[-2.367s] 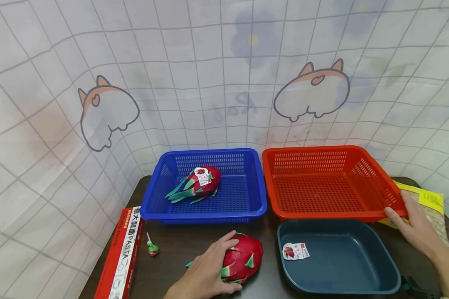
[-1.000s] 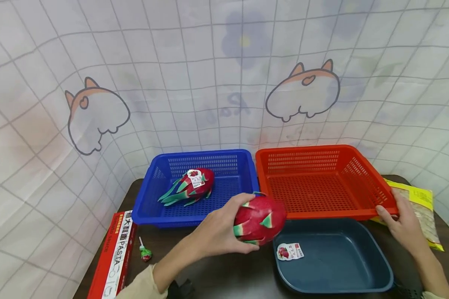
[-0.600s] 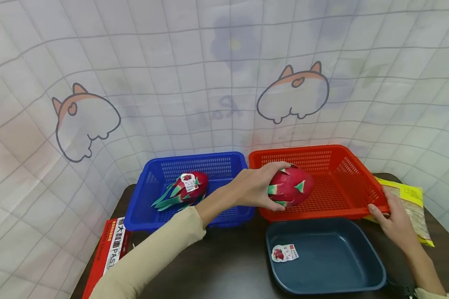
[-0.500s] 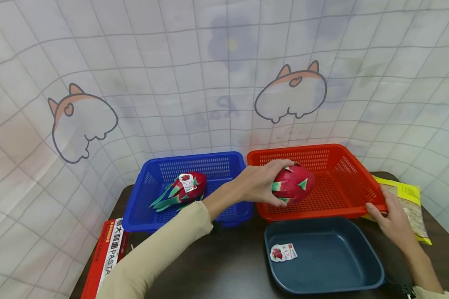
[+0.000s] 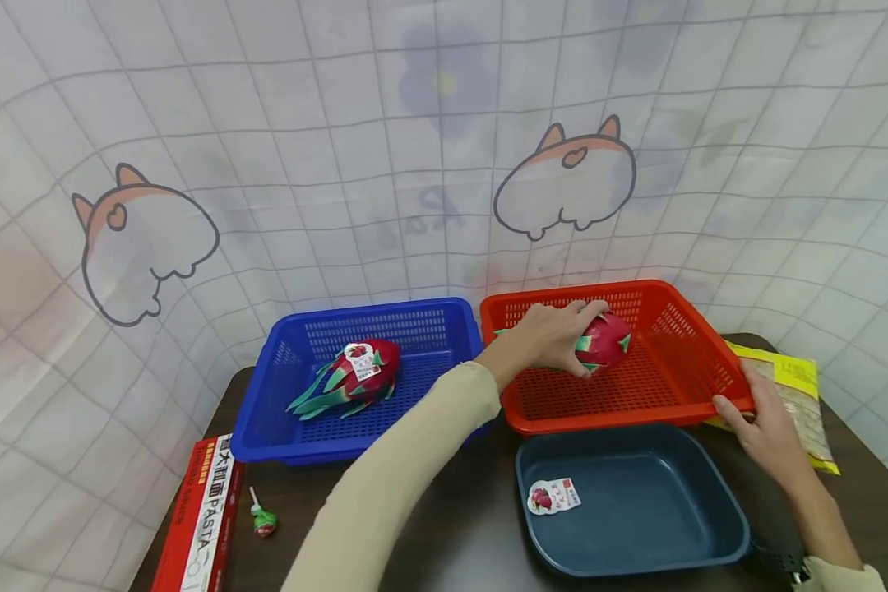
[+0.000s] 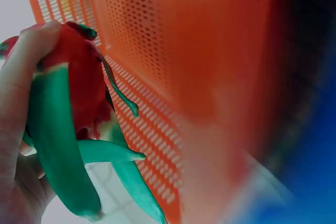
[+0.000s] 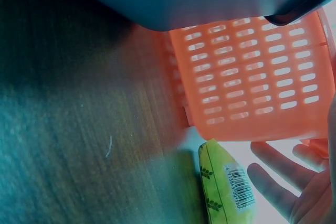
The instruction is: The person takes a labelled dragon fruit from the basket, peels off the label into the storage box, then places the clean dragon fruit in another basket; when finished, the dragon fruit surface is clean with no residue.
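Observation:
My left hand (image 5: 558, 335) holds a red dragon fruit (image 5: 607, 341) with green scales, low over the red basket (image 5: 659, 370). The left wrist view shows the fruit's long green tips (image 6: 58, 145) hanging out past the palm, beside the basket's perforated wall. At the basket's front right corner, my right hand (image 5: 770, 432) grips the rim, thumb in front and fingers along the outer side. In the right wrist view, the fingers (image 7: 278, 182) stretch beneath the basket's edge. A second dragon fruit (image 5: 373, 366), with a white label, lies in the blue basket (image 5: 296, 450).
A dark blue tray (image 5: 629, 501) with a fruit label sticker (image 5: 553, 497) sits before the red basket. A yellow bag (image 5: 799, 395) lies behind my right hand. Far left are a red pasta box (image 5: 200, 518) and a green lollipop (image 5: 263, 520). A patterned cloth (image 5: 326, 164) hangs behind.
My left hand has lifted the dragon fruit off the table and carried it right and forward to the red basket. My right hand stays on the rim. The view has shifted slightly.

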A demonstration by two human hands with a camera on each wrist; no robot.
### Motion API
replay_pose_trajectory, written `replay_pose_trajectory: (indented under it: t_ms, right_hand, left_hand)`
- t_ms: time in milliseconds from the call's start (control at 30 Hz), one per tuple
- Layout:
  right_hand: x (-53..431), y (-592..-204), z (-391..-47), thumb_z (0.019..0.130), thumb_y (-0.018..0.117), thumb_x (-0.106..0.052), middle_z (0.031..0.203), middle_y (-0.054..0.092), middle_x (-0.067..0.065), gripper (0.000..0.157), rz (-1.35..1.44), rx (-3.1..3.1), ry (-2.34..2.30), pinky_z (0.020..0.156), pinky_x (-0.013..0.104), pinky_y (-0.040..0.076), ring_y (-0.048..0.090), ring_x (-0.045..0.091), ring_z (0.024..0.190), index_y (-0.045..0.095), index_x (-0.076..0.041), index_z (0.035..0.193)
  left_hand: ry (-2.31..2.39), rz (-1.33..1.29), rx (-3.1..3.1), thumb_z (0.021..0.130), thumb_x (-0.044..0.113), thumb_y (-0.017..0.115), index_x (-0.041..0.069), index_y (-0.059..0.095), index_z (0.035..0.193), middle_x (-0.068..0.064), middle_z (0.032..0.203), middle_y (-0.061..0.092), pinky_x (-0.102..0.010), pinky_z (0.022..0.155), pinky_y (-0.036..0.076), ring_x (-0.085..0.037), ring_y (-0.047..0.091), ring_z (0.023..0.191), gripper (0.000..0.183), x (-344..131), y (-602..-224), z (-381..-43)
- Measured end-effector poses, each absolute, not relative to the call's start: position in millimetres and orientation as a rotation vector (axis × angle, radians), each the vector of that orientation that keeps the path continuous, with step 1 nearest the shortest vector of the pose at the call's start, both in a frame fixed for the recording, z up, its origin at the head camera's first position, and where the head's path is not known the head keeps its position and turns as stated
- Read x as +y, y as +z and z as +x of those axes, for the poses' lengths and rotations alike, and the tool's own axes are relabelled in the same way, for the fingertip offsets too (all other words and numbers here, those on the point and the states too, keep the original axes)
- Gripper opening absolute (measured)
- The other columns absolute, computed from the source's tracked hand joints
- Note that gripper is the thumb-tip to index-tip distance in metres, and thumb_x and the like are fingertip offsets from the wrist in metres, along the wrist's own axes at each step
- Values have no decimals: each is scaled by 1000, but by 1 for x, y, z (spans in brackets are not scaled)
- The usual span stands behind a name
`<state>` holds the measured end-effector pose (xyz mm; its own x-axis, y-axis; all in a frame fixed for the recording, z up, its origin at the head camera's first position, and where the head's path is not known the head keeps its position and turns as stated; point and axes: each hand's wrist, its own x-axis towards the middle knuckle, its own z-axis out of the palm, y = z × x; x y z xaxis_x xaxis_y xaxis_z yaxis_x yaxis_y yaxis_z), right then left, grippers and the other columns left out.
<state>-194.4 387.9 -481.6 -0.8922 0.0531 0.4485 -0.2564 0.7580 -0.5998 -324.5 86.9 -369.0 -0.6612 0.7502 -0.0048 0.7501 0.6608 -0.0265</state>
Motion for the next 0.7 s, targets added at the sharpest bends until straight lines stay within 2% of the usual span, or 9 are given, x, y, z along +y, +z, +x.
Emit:
replay_pose_trajectory:
  t_ms: [200, 467, 567, 700]
  right_hand:
    - [387, -481, -195, 93, 62, -17, 135, 43, 28, 69, 158, -2504, 969, 75, -3, 31, 31, -6, 104, 27, -7, 152]
    - [393, -483, -194, 93, 62, -15, 134, 44, 26, 70, 161, -2507, 949, 77, 0, 30, 31, -7, 105, 27, -7, 152]
    - [394, -481, -194, 93, 62, -15, 133, 45, 26, 69, 167, -2502, 944, 77, 1, 30, 32, -3, 106, 27, -6, 152]
    - [390, -482, -194, 93, 62, -15, 133, 44, 27, 69, 170, -2505, 947, 78, 0, 30, 34, 6, 106, 27, -5, 152]
  left_hand:
    - [-72, -1198, -3012, 75, 52, 77, 35, 10, 149, 7, 142, 43, -28, 95, 48, -10, 52, 113, 101, 133, -381, -349]
    - [-125, -1084, -3146, 77, 43, 78, 40, 6, 150, 11, 153, 31, -27, 102, 45, -12, 54, 104, 103, 168, -394, -350]
    - [-124, -1055, -3165, 79, 43, 76, 40, 4, 151, 10, 157, 26, -28, 104, 43, -13, 58, 100, 102, 170, -393, -351]
    - [-142, -1015, -3208, 82, 41, 73, 40, 4, 151, 8, 160, 22, -26, 95, 49, -17, 61, 103, 97, 167, -398, -354]
